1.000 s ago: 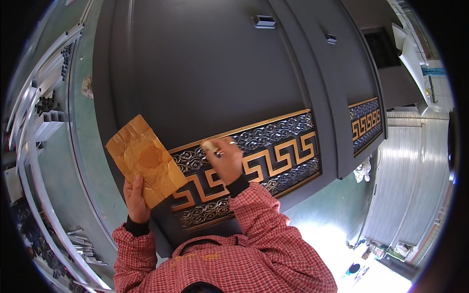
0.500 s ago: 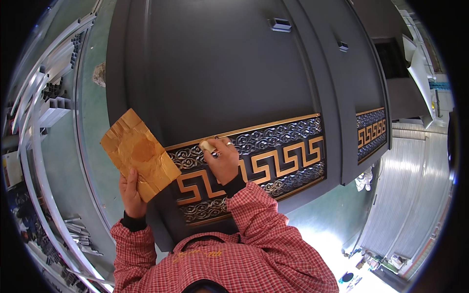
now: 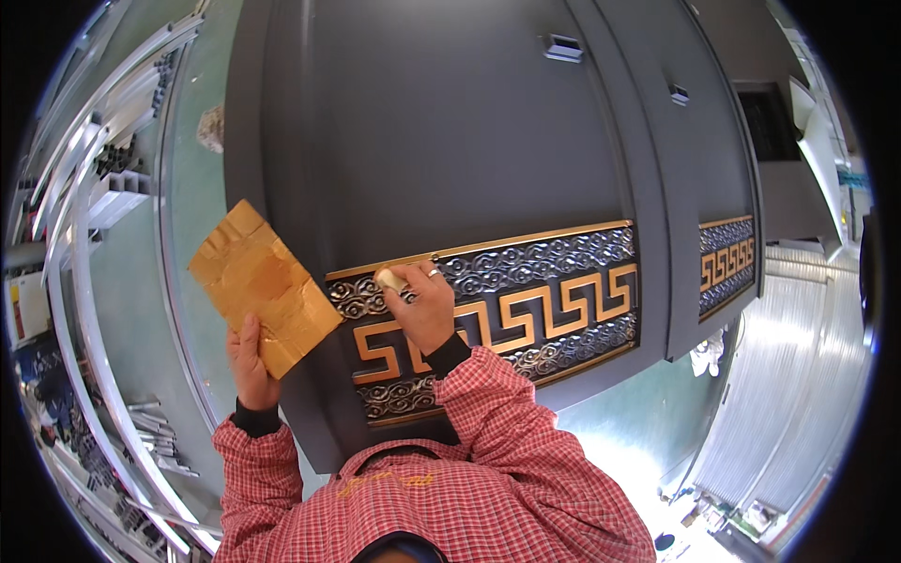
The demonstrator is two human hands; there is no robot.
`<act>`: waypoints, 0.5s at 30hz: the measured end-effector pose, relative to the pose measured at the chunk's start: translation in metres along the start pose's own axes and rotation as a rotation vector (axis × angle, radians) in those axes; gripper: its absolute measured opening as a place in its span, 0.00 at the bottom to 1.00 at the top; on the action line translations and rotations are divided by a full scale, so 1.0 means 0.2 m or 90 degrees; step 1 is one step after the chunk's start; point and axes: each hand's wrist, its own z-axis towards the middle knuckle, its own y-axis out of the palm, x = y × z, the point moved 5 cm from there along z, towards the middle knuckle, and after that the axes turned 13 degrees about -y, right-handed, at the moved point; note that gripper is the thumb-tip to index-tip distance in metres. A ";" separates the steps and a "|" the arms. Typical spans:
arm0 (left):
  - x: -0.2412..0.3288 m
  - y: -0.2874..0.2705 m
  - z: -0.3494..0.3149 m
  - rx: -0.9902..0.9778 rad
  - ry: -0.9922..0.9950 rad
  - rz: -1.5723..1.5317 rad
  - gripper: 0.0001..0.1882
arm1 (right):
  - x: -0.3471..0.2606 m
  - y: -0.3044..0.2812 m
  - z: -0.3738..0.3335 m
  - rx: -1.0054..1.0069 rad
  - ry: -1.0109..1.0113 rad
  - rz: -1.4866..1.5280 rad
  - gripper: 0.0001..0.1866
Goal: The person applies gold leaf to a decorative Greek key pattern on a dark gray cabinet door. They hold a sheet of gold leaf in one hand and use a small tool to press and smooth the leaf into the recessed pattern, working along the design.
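Note:
My left hand (image 3: 251,366) grips the lower edge of a creased piece of brown cardboard (image 3: 305,324), thumb on top. A darker, wet-looking patch marks the cardboard's middle. In my right hand (image 3: 427,310), which wears a ring, a small pale wad (image 3: 389,280), perhaps sponge or cloth, is pinched. That wad rests against the upper scroll-patterned strip of a decorative band (image 3: 526,319) near its left end. Gold key-pattern bars run between two dark, silvery scroll strips. The band is set into a large dark grey panel (image 3: 469,131); my fingers hide part of it.
A second grey panel with a similar band (image 3: 727,263) stands at the right. Small metal brackets (image 3: 563,49) sit on the panels. Metal profiles (image 3: 117,202) are racked at the far left, above a green floor (image 3: 192,253). Corrugated sheets (image 3: 798,375) lie at the right.
The panels have shifted rightward in the view. My right hand and the wad have moved slightly left along the upper strip. The cardboard stays in my left hand.

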 end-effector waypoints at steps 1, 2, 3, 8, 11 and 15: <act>0.01 0.02 -0.01 -0.008 0.006 0.002 0.16 | 0.00 -0.03 0.01 0.012 0.017 0.026 0.12; 0.02 0.04 -0.02 -0.020 0.010 0.002 0.16 | 0.02 -0.10 0.03 0.043 0.021 0.013 0.12; 0.01 0.03 -0.01 -0.027 0.006 0.004 0.16 | 0.06 -0.19 0.05 0.075 0.026 -0.001 0.12; -0.02 0.02 0.01 -0.039 0.003 0.008 0.17 | 0.49 -0.81 0.08 0.213 0.087 -0.275 0.10; -0.01 0.07 0.02 -0.054 -0.008 0.020 0.17 | 0.71 -1.12 0.06 0.342 0.156 -0.356 0.11; -0.01 0.10 0.03 -0.057 -0.024 0.033 0.17 | 0.88 -1.15 0.06 0.313 0.216 -0.401 0.12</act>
